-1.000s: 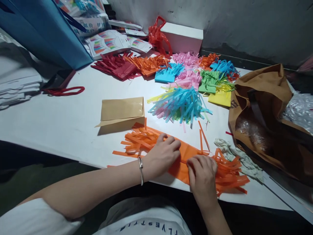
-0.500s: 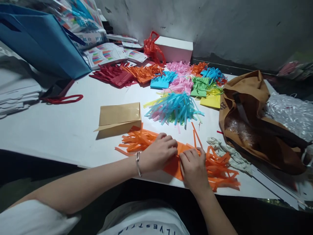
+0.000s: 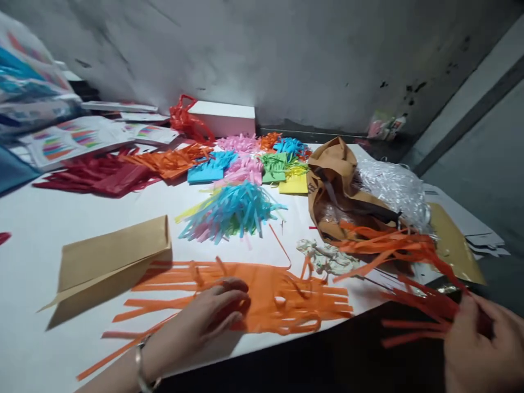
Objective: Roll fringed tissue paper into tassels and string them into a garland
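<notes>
A sheet of orange fringed tissue paper lies flat at the table's front edge, with cut strips spreading to both sides. My left hand, wearing a silver bangle, rests on its left part, with loosely bent fingers apart. At the far right, beyond the table edge, my right hand pinches a separate piece of orange fringed tissue paper. Its strips trail leftward in the air, partly in front of the brown bag. A folded brown paper stands left of the flat sheet.
Blue, pink and yellow fringed tissue lies mid-table. Behind it are folded fringed bundles in several colours, a white box and a red plastic bag. The brown bag, crumpled cloth and clear plastic strands occupy the right.
Both hands were together on the orange tissue paper. My right hand has swung far right with a fringed piece, while the other sheet lies flat. The view has turned right.
</notes>
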`<state>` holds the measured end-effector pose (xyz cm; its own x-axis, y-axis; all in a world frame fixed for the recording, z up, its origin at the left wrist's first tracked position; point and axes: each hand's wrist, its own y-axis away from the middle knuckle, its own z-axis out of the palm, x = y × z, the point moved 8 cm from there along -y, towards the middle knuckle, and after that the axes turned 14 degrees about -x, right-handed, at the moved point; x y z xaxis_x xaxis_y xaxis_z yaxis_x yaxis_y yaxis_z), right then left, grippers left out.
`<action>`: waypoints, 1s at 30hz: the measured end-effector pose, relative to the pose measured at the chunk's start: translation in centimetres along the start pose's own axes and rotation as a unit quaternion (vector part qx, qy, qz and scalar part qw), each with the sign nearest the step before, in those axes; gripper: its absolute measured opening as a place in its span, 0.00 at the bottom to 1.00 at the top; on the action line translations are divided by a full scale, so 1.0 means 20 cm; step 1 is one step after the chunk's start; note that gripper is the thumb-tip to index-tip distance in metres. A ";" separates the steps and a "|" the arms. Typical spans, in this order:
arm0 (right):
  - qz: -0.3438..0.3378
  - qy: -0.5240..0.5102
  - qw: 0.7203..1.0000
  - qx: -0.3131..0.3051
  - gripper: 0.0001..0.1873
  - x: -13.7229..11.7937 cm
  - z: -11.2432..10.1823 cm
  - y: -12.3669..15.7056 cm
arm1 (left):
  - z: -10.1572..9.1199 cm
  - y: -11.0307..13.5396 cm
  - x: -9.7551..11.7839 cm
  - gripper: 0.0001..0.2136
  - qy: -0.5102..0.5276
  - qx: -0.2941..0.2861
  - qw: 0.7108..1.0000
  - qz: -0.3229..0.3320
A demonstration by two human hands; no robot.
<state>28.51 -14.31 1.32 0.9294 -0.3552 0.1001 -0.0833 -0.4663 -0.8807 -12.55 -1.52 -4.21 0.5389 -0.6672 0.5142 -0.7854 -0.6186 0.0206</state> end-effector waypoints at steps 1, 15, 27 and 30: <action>-0.073 0.006 0.997 -0.014 0.05 -0.01 -0.04 0.00 | -0.03 -0.01 0.03 0.11 0.023 0.006 1.000 0.000; -0.164 -0.479 0.854 -0.119 0.08 -0.71 -0.25 -0.10 | 0.26 -0.58 0.56 0.21 0.540 -0.237 0.807 -0.006; 0.178 -0.562 0.780 -0.211 0.14 -0.60 0.09 0.26 | 0.22 -0.79 0.59 0.13 0.409 -0.100 0.906 0.049; 0.208 -0.550 0.773 -0.239 0.13 -0.58 0.15 0.27 | 0.13 -0.81 0.64 0.10 0.243 -0.062 0.963 0.101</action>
<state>18.31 -10.14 -5.95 0.5078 0.2253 -0.8315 -0.3361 -0.8369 -0.4321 7.89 -1.18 -0.15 0.1889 -0.4778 0.8579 -0.9061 -0.4216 -0.0353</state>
